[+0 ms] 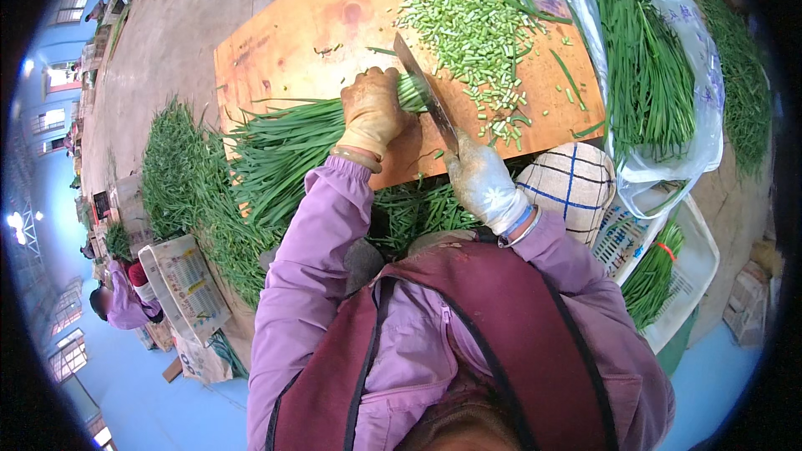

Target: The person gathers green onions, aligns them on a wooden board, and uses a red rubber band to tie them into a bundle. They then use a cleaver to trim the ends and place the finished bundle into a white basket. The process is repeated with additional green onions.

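Observation:
My gloved left hand [374, 111] presses a bundle of long green garlic chives [294, 138] onto a wooden board [301, 44]. The leaves fan out to the left and hang over the board's near edge, while the pale stem ends [410, 93] poke out to the right of my fist. Gripped in my gloved right hand [485, 181] is a knife [429, 91] with a broad, stained blade. Its blade stands across the stem ends, touching or very close to them. Short cut stem pieces [463, 25] lie heaped on the board beyond the knife and scattered to its right.
Long chives [645, 69] lie in a plastic-lined crate at right. Below it, a white plastic basket [705, 250] holds a banded bunch [655, 269]. A checked cloth [564, 181] bulges beside my right wrist. Loose greens [182, 175] cover the floor; another person [119, 297] sits near a crate [185, 285].

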### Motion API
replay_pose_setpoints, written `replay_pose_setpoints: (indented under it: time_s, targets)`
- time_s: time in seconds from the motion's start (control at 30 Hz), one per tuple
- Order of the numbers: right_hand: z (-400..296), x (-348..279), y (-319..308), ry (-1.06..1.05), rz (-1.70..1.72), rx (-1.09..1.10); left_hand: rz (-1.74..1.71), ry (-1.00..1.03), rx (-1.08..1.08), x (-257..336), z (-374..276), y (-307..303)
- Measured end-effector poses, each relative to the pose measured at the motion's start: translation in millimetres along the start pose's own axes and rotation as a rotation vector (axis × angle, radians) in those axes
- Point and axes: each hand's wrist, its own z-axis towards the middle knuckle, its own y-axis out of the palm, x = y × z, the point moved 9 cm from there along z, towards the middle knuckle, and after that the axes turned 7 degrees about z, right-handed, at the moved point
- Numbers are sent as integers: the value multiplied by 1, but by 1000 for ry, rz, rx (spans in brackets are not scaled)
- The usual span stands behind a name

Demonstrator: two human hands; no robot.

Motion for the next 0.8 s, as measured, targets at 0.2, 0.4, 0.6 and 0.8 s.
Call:
replay_pose_setpoints:
  time_s: [0.2,0.4,0.6,0.8]
  targets:
    - [40,1,14,11,11,-1,-6,1,17,2,1,0]
    - [33,-9,16,-36,-59,-85,-6,-8,10,-1,0,2]
    - [34,-11,26,-217,-171,-145,-3,6,34,2,-1,-3]
    - [62,12,36,118,-142,-164,-3,-32,23,-1,2,2]
